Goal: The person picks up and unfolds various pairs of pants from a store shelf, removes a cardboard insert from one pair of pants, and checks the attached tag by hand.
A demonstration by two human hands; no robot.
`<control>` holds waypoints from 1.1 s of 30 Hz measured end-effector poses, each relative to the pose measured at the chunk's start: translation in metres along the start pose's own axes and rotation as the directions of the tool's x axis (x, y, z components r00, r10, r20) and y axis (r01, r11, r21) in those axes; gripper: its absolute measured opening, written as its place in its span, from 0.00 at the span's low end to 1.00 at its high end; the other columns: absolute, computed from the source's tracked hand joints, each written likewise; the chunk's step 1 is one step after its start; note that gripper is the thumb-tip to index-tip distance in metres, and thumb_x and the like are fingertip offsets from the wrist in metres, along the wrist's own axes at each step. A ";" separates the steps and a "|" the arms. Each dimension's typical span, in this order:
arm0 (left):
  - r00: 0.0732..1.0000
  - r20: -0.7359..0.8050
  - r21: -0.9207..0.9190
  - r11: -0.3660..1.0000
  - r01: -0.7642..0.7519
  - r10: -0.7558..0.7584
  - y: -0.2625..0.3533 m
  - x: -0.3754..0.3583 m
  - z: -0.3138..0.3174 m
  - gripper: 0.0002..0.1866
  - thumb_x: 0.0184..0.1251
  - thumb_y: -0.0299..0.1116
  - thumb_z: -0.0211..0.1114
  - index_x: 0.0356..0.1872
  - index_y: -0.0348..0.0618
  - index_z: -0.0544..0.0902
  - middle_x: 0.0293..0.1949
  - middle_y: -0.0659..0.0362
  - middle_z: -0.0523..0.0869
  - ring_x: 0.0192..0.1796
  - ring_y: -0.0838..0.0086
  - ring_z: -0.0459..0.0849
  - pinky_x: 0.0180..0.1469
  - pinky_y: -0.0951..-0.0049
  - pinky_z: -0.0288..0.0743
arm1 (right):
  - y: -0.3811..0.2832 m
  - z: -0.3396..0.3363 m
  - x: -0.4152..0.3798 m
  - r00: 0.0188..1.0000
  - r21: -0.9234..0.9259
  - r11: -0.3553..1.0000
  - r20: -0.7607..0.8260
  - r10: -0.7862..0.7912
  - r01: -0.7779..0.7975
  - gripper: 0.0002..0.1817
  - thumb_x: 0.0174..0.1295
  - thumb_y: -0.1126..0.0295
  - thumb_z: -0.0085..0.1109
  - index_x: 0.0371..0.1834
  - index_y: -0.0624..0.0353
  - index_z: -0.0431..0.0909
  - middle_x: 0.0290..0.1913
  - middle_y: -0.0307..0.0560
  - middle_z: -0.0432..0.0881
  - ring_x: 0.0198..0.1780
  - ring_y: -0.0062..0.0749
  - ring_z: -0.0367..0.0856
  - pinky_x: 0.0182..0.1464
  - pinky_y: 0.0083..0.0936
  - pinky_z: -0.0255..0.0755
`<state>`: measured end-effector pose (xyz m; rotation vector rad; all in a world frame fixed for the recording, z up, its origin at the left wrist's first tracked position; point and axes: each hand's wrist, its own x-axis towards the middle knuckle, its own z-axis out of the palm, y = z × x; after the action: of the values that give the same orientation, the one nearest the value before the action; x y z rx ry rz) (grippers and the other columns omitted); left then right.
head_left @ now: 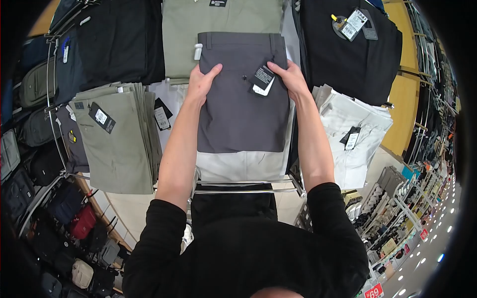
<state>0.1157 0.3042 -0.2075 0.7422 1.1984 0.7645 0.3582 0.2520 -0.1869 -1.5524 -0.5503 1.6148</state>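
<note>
Two grips: the left grip (201,83) and the right grip (291,79) each close on a side edge of the grey trousers (243,119), thumbs lying on top.
Grey trousers: folded to a near-rectangle in the middle, waistband with belt loops at the far end; smooth, matt cloth with soft creases.
Hang tag: a black card (260,77) with a white label beneath lies on the cloth beside the right thumb; a white plastic clip (198,51) sits at the left edge.
Beneath: off-white trousers (223,166) show past the near edge of the grey cloth, which hides the rest.
Left stacks: olive trousers (112,144), layered and tagged; the left forearm (179,144) partly blocks the pale pair next to them.
Right stack: white trousers (353,134), wrinkled, spread in uneven layers.
Far row: black trousers (124,39) on the left, sage trousers (238,17) in the centre, another black pair (318,54) on the right.
Rails: shiny tubular metal (243,191) crosses between the stacks and the wearer's black top (248,248).
Outer left: backpacks (39,79), rounded and dark, with a red bag (82,222) lower down.
Outer right: crowded shelves, seemingly mixed small goods, too bent and small to make out.
</note>
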 end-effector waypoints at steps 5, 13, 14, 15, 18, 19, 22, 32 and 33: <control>0.986 -0.037 0.253 0.956 -0.146 0.161 -0.014 0.022 -0.003 0.24 0.56 0.30 0.68 0.52 0.30 0.72 0.45 0.51 0.82 0.46 0.68 0.81 0.49 0.70 0.75 | 0.015 -0.008 0.015 0.981 -0.007 0.981 0.018 0.193 -0.193 0.27 0.51 0.68 0.69 0.52 0.71 0.70 0.46 0.53 0.80 0.44 0.30 0.80 0.49 0.27 0.75; 0.994 0.078 -0.083 0.993 0.081 -0.074 0.010 -0.013 0.002 0.25 0.57 0.30 0.68 0.54 0.32 0.71 0.49 0.52 0.80 0.49 0.68 0.80 0.52 0.70 0.73 | 0.015 -0.011 -0.005 0.999 0.003 1.000 0.040 0.022 -0.022 0.23 0.53 0.72 0.66 0.51 0.70 0.71 0.45 0.50 0.81 0.44 0.30 0.80 0.49 0.27 0.75; 0.990 0.127 -0.111 0.990 0.082 -0.068 0.006 -0.019 0.000 0.26 0.56 0.29 0.68 0.55 0.33 0.71 0.50 0.52 0.79 0.51 0.68 0.79 0.53 0.70 0.73 | 0.020 -0.010 -0.006 0.999 0.007 1.000 0.040 0.030 -0.030 0.23 0.53 0.72 0.66 0.51 0.70 0.71 0.45 0.50 0.81 0.44 0.30 0.80 0.49 0.27 0.75; 0.982 0.180 -0.139 0.987 0.085 -0.059 0.002 -0.024 -0.001 0.26 0.56 0.28 0.68 0.56 0.33 0.70 0.52 0.52 0.79 0.52 0.69 0.78 0.55 0.70 0.72 | 0.024 -0.010 -0.005 0.998 -0.046 0.998 -0.051 0.033 -0.036 0.23 0.54 0.71 0.66 0.51 0.70 0.71 0.44 0.50 0.81 0.43 0.30 0.81 0.48 0.27 0.75; 0.978 0.188 0.197 0.979 0.054 -0.092 -0.007 -0.036 -0.004 0.27 0.55 0.28 0.68 0.56 0.34 0.70 0.53 0.51 0.78 0.54 0.69 0.77 0.56 0.71 0.71 | 0.037 -0.019 -0.001 0.992 -0.071 0.996 -0.121 0.046 -0.055 0.30 0.53 0.67 0.67 0.55 0.74 0.67 0.44 0.56 0.80 0.42 0.34 0.81 0.47 0.27 0.76; 0.978 0.187 0.198 0.979 0.054 -0.091 -0.007 -0.038 -0.005 0.27 0.55 0.28 0.68 0.56 0.34 0.70 0.53 0.51 0.78 0.54 0.69 0.77 0.56 0.71 0.71 | 0.037 -0.019 -0.006 0.990 -0.034 0.999 -0.134 0.033 -0.038 0.33 0.52 0.66 0.68 0.58 0.74 0.64 0.45 0.56 0.80 0.43 0.34 0.81 0.47 0.27 0.75; 0.967 0.242 0.277 0.961 0.014 -0.084 -0.007 -0.044 -0.007 0.29 0.54 0.30 0.69 0.57 0.35 0.70 0.53 0.51 0.78 0.54 0.68 0.77 0.56 0.71 0.71 | 0.036 -0.010 -0.036 0.987 -0.004 1.000 -0.159 -0.027 0.026 0.39 0.52 0.66 0.68 0.63 0.73 0.58 0.47 0.58 0.79 0.46 0.33 0.80 0.49 0.26 0.74; 0.910 0.254 0.189 0.940 0.285 -0.327 -0.007 -0.072 -0.016 0.31 0.55 0.41 0.69 0.57 0.34 0.71 0.53 0.52 0.78 0.54 0.66 0.77 0.58 0.69 0.69 | 0.147 0.001 -0.144 0.865 -0.466 0.866 -0.494 -0.082 -0.184 0.30 0.52 0.54 0.64 0.48 0.72 0.75 0.38 0.57 0.82 0.42 0.36 0.81 0.47 0.28 0.72; 0.899 0.302 0.257 0.935 0.243 -0.316 -0.006 -0.076 -0.017 0.32 0.56 0.41 0.69 0.58 0.34 0.71 0.54 0.52 0.78 0.54 0.66 0.77 0.58 0.69 0.68 | 0.151 0.008 -0.147 0.861 -0.329 0.929 -0.508 -0.023 -0.169 0.27 0.53 0.55 0.64 0.45 0.72 0.76 0.37 0.57 0.83 0.41 0.37 0.82 0.45 0.27 0.73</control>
<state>0.0853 0.2396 -0.1765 0.8169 1.0487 0.2525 0.2998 0.0514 -0.2137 -2.2065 -0.5173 1.1163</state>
